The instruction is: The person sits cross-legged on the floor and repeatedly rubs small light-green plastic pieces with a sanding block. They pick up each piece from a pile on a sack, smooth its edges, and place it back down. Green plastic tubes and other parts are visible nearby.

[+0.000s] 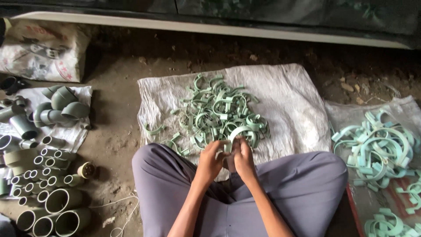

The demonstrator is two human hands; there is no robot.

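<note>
The left hand and the right hand met above the person's crossed legs, at the near edge of the white sack cloth that lay on the dirt floor. Both hands were closed with the fingers around one pale green pipe clamp, a curved plastic band that rose in an arch between them. The left hand pinched its left end and the right hand pinched its right end; the exact grip of the fingertips was probably hidden behind the band.

Just beyond the hands, in the middle of the cloth, lay a loose pile of green clamps of the same kind, tangled over each other. The person's grey trousers covered the near edge of the cloth.

On the right, on another sack, lay a second heap of lighter clamps, larger in curve. On the left, well apart from the hands, stood many short grey-green pipe pieces with open ends up, and behind them some pipe elbows. A printed sack rested in the far left corner of the floor.
</note>
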